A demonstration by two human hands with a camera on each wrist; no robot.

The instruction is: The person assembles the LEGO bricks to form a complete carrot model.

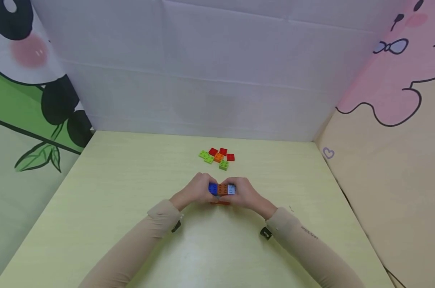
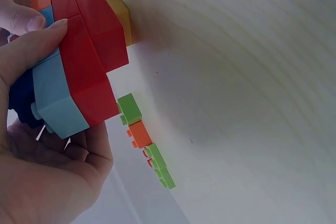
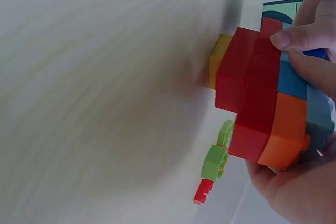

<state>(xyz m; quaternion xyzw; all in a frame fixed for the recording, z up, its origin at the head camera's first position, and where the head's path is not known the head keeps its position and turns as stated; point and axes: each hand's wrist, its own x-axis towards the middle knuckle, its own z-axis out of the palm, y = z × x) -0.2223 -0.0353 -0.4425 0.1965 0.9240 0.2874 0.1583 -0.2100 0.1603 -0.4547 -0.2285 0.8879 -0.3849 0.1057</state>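
Note:
A stack of toy building bricks (image 1: 222, 189) stands close in front of me between both hands. My left hand (image 1: 200, 189) grips its left side and my right hand (image 1: 244, 193) its right. From above, the top row reads dark blue, brown-orange and light blue. Beneath, the left wrist view shows a light blue brick (image 2: 60, 98), red bricks (image 2: 89, 66) and a yellow brick (image 2: 122, 17) at the bottom. An orange brick (image 3: 286, 129) juts out at the right end in the right wrist view. Both thumbs press the near side, while fingers hide much of the far side.
Beyond the stack lie several loose bricks: a lime green brick (image 1: 223, 165), an orange brick (image 1: 219, 157), a red brick (image 1: 230, 157) and others. The pale table (image 1: 131, 172) ends at a whitish back wall (image 1: 203, 100), with printed panels on both sides.

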